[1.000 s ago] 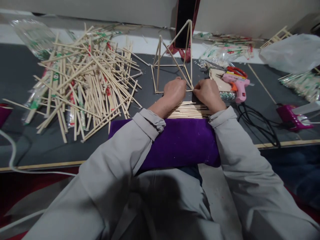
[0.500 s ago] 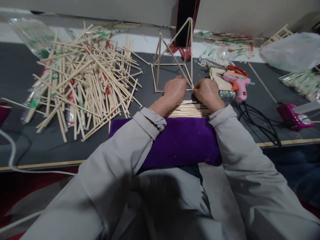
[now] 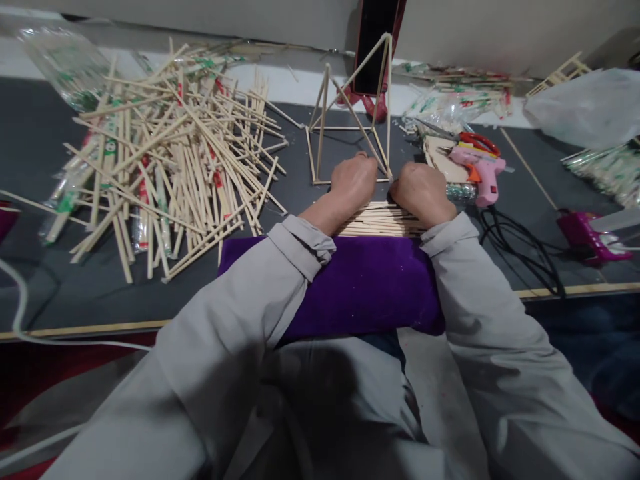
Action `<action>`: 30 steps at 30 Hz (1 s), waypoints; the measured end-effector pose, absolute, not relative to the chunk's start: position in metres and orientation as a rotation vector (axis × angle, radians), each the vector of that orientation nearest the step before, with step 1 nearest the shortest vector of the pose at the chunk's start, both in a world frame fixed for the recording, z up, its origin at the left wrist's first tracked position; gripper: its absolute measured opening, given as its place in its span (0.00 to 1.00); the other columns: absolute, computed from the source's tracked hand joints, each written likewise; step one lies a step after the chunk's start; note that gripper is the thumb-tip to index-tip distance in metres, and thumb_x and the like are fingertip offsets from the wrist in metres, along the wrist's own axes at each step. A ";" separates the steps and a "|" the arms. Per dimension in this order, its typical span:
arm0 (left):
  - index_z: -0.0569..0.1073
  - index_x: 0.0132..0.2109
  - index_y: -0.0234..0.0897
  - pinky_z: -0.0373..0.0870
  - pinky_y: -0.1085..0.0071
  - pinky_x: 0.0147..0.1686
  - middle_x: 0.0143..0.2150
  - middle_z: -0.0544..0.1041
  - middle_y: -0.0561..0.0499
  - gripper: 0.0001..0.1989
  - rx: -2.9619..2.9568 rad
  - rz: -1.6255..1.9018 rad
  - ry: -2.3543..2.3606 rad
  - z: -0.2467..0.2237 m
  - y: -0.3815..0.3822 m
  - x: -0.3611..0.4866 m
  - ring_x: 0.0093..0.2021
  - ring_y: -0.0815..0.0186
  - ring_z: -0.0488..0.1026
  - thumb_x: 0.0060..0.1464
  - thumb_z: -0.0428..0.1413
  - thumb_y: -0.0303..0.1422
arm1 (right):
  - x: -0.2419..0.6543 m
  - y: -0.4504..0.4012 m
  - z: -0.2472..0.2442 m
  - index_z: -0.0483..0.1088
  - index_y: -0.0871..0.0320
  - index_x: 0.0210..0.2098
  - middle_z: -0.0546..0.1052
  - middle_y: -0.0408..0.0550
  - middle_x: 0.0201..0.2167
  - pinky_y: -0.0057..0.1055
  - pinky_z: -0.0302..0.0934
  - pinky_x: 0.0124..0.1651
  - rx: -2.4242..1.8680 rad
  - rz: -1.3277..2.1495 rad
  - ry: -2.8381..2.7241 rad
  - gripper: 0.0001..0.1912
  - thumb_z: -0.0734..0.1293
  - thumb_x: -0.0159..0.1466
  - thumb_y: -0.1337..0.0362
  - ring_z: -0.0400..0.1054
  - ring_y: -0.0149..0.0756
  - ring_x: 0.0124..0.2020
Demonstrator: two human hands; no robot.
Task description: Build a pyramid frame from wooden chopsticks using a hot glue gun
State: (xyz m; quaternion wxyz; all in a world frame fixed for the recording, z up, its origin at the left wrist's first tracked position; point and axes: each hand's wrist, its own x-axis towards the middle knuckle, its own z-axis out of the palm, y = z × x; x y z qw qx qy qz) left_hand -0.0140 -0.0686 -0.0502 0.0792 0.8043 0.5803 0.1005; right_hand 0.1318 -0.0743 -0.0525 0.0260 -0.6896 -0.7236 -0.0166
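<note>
Bamboo sticks make up nearly everything at the centre of the frame: a stick frame (image 3: 350, 113) of thin glued sticks stands upright on the dark bench (image 3: 300, 193), just above the middle, its slanted members rising to two peaks in front of a dark phone (image 3: 376, 40) propped at the top edge. Both hands sit at the near base rail of that frame. The left hand (image 3: 354, 181) is curled over the rail with its fingertips on the bottom stick, and the right hand (image 3: 421, 190) is bunched into a tight grip at the frame's lower right corner; whether its fingers actually pinch a stick cannot be told, since the knuckles hide them. Beneath the wrists lies a flat row of sticks (image 3: 380, 220), touching the far edge of a purple cushion (image 3: 360, 287) on which the grey-sleeved forearms rest. A big loose pile of chopsticks (image 3: 175, 153), some in printed wrappers, fills the left of the frame. Right of the hands lie a pink glue gun (image 3: 477, 170) and orange-handled scissors (image 3: 473, 141), with a black cable (image 3: 520, 247) coiled below them.
</note>
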 end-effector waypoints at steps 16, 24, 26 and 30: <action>0.80 0.55 0.28 0.72 0.61 0.47 0.57 0.79 0.32 0.19 2.531 0.298 1.706 -0.058 -0.066 -0.020 0.52 0.48 0.80 0.67 0.47 0.23 | 0.156 -0.080 -0.035 0.82 0.62 0.48 0.84 0.59 0.47 0.42 0.66 0.57 -1.988 0.120 -2.106 0.20 0.62 0.63 0.75 0.77 0.50 0.53; 0.80 0.56 0.29 0.70 0.58 0.49 0.58 0.77 0.30 0.20 2.485 0.380 1.662 -0.064 -0.062 -0.022 0.53 0.45 0.79 0.69 0.46 0.25 | 0.153 -0.079 -0.046 0.85 0.61 0.47 0.85 0.60 0.44 0.45 0.68 0.57 -1.914 0.119 -2.251 0.16 0.67 0.66 0.69 0.77 0.53 0.50; 0.80 0.56 0.28 0.70 0.58 0.50 0.59 0.77 0.30 0.20 2.493 0.362 1.681 -0.064 -0.063 -0.022 0.54 0.45 0.78 0.69 0.46 0.26 | 0.148 -0.080 -0.047 0.84 0.66 0.48 0.84 0.65 0.44 0.49 0.67 0.59 -1.961 0.074 -2.251 0.16 0.67 0.67 0.70 0.77 0.57 0.52; 0.79 0.57 0.26 0.71 0.58 0.48 0.58 0.78 0.29 0.20 2.528 0.349 1.714 -0.062 -0.067 -0.021 0.53 0.44 0.79 0.69 0.45 0.25 | 0.137 -0.081 -0.047 0.82 0.70 0.50 0.81 0.72 0.47 0.52 0.67 0.59 -2.042 0.013 -2.263 0.17 0.63 0.69 0.73 0.76 0.61 0.54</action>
